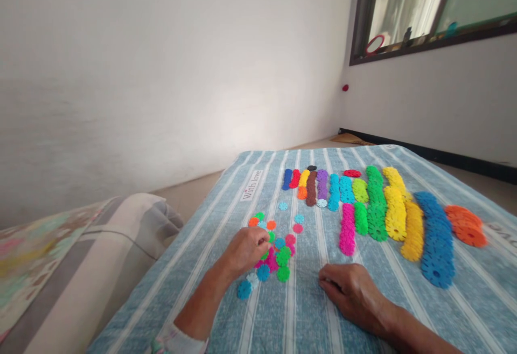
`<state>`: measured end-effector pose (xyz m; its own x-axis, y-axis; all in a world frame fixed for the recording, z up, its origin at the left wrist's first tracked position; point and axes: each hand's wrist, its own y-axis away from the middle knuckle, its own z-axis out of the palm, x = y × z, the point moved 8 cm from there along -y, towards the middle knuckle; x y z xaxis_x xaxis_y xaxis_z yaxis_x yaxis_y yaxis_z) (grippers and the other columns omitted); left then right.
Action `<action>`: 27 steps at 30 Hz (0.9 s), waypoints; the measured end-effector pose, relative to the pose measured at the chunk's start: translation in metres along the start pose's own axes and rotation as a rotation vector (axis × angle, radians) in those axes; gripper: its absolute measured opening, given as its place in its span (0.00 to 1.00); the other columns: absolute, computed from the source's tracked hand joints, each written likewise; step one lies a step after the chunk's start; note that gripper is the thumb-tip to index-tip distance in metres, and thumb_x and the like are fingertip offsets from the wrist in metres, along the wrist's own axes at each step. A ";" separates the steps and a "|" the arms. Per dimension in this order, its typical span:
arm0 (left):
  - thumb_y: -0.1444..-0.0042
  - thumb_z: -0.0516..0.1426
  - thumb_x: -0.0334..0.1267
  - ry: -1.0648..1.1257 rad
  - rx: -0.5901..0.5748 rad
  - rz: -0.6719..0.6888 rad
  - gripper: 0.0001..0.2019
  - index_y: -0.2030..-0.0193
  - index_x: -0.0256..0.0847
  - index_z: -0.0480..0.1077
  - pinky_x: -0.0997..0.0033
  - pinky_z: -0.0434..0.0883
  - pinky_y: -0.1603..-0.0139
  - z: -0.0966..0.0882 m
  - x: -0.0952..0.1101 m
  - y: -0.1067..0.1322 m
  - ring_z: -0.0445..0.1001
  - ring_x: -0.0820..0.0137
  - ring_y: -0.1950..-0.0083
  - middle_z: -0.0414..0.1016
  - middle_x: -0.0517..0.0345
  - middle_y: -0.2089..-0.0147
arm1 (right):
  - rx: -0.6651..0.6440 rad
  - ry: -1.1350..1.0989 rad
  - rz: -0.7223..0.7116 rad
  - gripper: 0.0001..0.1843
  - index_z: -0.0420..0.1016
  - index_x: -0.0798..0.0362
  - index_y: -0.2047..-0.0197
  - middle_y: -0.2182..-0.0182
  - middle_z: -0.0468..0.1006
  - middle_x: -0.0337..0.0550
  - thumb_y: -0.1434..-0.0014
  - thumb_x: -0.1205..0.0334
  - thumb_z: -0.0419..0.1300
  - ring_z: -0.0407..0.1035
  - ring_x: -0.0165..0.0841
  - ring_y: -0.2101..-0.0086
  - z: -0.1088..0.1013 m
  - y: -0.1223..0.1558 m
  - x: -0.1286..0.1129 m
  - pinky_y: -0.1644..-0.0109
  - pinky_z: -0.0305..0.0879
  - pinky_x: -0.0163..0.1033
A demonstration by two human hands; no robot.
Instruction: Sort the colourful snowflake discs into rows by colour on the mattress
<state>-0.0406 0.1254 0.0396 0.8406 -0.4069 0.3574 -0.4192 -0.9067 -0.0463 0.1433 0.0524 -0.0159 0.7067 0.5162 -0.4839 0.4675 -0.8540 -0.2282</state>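
Over a loose scatter of small notched plastic discs (284, 256), my left hand (246, 250) is closed with its fingers curled together. Whatever it may hold is hidden. My right hand (355, 292) rests closed on the striped cloth, right of the scatter. Its curled fingers hide their inside. The scattered discs are green, pink, orange, blue and pale blue. Beyond my right hand lie overlapping rows sorted by colour, among them a pink row (347, 230), a green row (377, 203), a yellow row (395, 211) and a row of larger blue discs (435, 241).
Blue-and-white striped cloth (202, 289) covers the surface. Smaller rows, including a brown row (311, 188) and a purple row (322, 183), lie farther back. Orange discs (466, 226) are at the right. A folded quilt (121, 235) lies at the left, and a white wall stands behind.
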 end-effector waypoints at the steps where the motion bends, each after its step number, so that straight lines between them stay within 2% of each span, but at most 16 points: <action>1: 0.50 0.52 0.32 0.005 -0.011 0.015 0.08 0.79 0.38 0.66 0.77 0.57 0.71 0.004 0.004 0.000 0.65 0.75 0.73 0.65 0.63 0.77 | 0.000 0.003 0.002 0.13 0.63 0.52 0.75 0.78 0.69 0.35 0.39 0.63 0.48 0.65 0.26 0.75 0.000 0.000 0.000 0.70 0.50 0.32; 5: 0.52 0.55 0.32 0.012 -0.023 0.052 0.05 0.77 0.38 0.68 0.77 0.58 0.69 0.017 0.016 0.001 0.66 0.74 0.71 0.68 0.61 0.74 | -0.001 0.014 0.010 0.13 0.64 0.52 0.75 0.78 0.69 0.35 0.39 0.63 0.48 0.65 0.26 0.75 -0.001 -0.001 0.000 0.70 0.50 0.32; 9: 0.54 0.57 0.34 -0.018 -0.028 0.035 0.03 0.76 0.38 0.69 0.76 0.59 0.68 0.022 0.020 0.002 0.67 0.73 0.70 0.68 0.61 0.73 | 0.008 0.019 0.006 0.14 0.65 0.52 0.75 0.78 0.70 0.35 0.39 0.63 0.47 0.65 0.26 0.75 -0.003 -0.001 -0.001 0.71 0.50 0.33; 14: 0.54 0.56 0.32 -0.010 -0.031 0.002 0.03 0.75 0.38 0.69 0.77 0.58 0.69 0.016 0.010 0.001 0.67 0.74 0.71 0.68 0.62 0.73 | 0.006 0.016 0.001 0.13 0.65 0.52 0.74 0.78 0.70 0.35 0.39 0.63 0.47 0.66 0.26 0.75 -0.003 0.000 0.000 0.71 0.50 0.32; 20: 0.54 0.53 0.28 -0.046 0.020 -0.020 0.06 0.78 0.37 0.67 0.77 0.58 0.71 0.004 -0.006 0.002 0.65 0.75 0.73 0.65 0.63 0.77 | 0.006 0.008 -0.001 0.13 0.65 0.52 0.74 0.78 0.70 0.35 0.39 0.63 0.48 0.66 0.26 0.75 -0.002 0.001 0.001 0.70 0.50 0.32; 27: 0.49 0.53 0.31 -0.069 0.089 0.012 0.05 0.74 0.39 0.66 0.74 0.62 0.64 0.016 0.007 -0.006 0.67 0.71 0.65 0.67 0.59 0.70 | -0.002 0.009 0.008 0.13 0.64 0.53 0.75 0.78 0.69 0.36 0.39 0.63 0.48 0.66 0.26 0.75 -0.003 -0.001 -0.001 0.70 0.51 0.32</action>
<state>-0.0270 0.1261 0.0277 0.8587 -0.4215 0.2917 -0.3996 -0.9069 -0.1341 0.1438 0.0525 -0.0130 0.7151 0.5099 -0.4782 0.4628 -0.8580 -0.2228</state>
